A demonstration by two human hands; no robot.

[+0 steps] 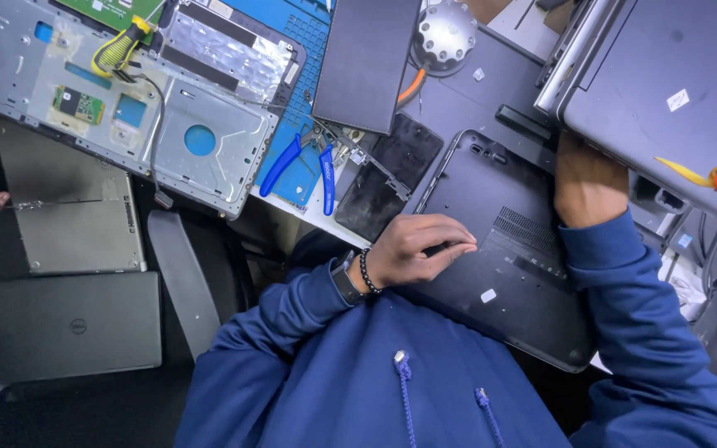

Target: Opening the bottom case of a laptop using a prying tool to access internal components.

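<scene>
Two hands on an upturned black laptop (508, 241) at the desk's near edge.
Left hand (417, 249) rests on its base, fingers curled, holding nothing; right hand (587, 187) grips its far edge, fingers hidden.

I see blue-handled pliers (300, 170) lying on a blue mat (313, 50), just beside a dark phone (387, 176). A stripped silver laptop shell (118, 99) sits upper left, a closed grey laptop (76, 325) lower left, and a round metal knob (446, 33) up top.
</scene>
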